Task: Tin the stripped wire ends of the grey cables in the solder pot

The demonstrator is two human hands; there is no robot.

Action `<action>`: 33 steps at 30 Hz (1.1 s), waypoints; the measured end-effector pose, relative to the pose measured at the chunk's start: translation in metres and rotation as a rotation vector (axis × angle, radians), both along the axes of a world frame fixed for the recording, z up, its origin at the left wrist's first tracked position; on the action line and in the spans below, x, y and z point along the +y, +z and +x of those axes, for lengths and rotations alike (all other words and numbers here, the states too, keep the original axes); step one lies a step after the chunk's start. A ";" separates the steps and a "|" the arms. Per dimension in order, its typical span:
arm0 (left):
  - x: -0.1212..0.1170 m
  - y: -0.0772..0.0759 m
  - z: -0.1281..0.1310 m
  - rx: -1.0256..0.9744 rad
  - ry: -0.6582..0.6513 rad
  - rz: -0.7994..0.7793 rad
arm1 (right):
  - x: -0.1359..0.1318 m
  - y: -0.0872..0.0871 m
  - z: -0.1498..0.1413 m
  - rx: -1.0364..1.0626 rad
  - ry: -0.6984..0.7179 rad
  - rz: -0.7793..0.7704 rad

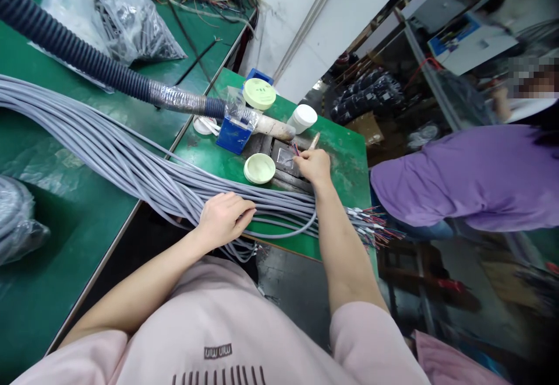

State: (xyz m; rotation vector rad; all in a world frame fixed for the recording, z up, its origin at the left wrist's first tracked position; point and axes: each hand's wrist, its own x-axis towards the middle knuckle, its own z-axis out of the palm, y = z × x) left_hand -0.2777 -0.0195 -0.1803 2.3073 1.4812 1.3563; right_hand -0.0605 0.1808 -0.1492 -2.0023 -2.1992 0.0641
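My left hand lies over a thick bundle of grey cables, its fingers curved around the upper strands. My right hand pinches thin coloured wire ends above a square metal plate set into the green workbench. A small wooden handle sticks up just beyond those fingers; whether it is held is unclear. The cable ends fan out into coloured wires past my right forearm. A round pale green tin sits left of the plate.
A blue corrugated hose with a pale nozzle crosses above the bench, beside a blue box, a white jar and a round lid. A person in a purple shirt bends close by on the right.
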 end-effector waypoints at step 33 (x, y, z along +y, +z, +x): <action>0.001 -0.004 0.000 0.041 0.014 0.008 | -0.047 0.023 -0.076 -0.073 0.492 -0.113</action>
